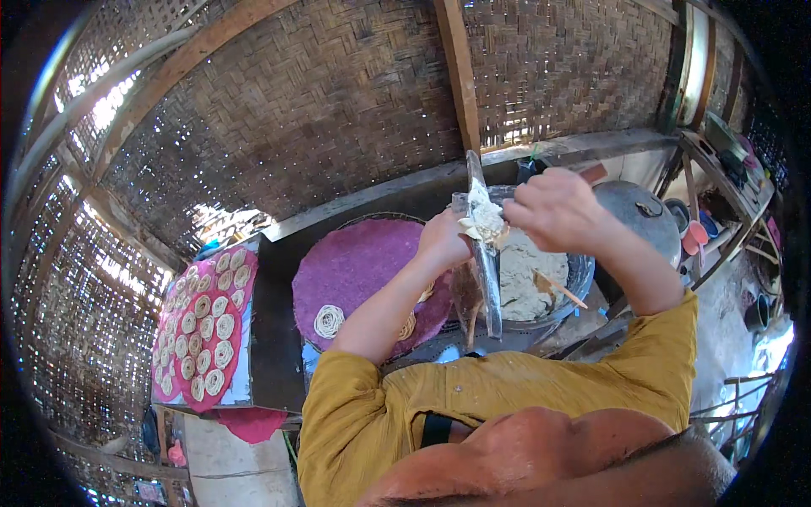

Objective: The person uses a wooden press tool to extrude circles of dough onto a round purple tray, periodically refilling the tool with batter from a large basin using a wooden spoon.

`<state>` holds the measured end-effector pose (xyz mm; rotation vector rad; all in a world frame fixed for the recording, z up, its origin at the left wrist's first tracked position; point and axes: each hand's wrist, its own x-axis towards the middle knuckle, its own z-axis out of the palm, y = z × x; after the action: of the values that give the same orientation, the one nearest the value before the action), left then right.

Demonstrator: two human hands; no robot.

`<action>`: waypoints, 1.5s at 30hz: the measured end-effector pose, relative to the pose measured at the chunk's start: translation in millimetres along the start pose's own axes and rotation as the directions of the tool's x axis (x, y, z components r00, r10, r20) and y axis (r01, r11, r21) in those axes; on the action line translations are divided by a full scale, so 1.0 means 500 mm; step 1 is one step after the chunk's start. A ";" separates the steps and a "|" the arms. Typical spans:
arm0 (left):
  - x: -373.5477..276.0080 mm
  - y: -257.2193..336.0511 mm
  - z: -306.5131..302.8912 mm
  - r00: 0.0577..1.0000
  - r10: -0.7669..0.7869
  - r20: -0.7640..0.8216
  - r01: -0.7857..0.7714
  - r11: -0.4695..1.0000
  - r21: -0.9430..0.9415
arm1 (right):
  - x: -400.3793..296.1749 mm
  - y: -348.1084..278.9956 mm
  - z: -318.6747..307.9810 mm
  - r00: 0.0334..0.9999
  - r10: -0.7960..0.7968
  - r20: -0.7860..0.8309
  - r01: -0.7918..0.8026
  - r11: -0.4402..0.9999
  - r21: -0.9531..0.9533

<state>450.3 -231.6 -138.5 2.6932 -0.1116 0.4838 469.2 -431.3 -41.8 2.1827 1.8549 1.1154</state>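
Note:
My left hand [445,239] grips a long, dough-smeared tool [489,288], apparently a hand press, held upright in the picture. A lump of pale dough [485,217] clings to its upper middle, beside my left fingers. My right hand [550,208] is curled at the right side of this lump; whether anything is inside the fingers is hidden. Below both hands stands a dark basin [586,275] of pale dough [529,285], with a wooden stick [561,288] stuck in it. Left of the basin, a round tray with purple cloth [361,260] carries a few coiled noodle-like dough rounds [329,321].
Pink cloths [237,326] with many coiled dough rounds cover a surface at the left. A large metal lid [637,218] and a pink dipper [695,236] are at the right, near a wooden rack [728,184]. A woven bamboo wall [329,114] rises behind.

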 end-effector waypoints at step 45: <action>0.008 -0.071 0.033 0.992 -0.106 0.069 0.126 0.821 -0.556 | 0.020 -0.025 0.034 0.959 -0.261 -0.113 0.234 0.950 -0.205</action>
<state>464.8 -205.6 -164.6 2.1106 -0.0823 0.3035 468.3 -412.4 -55.4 1.7540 1.9194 1.3552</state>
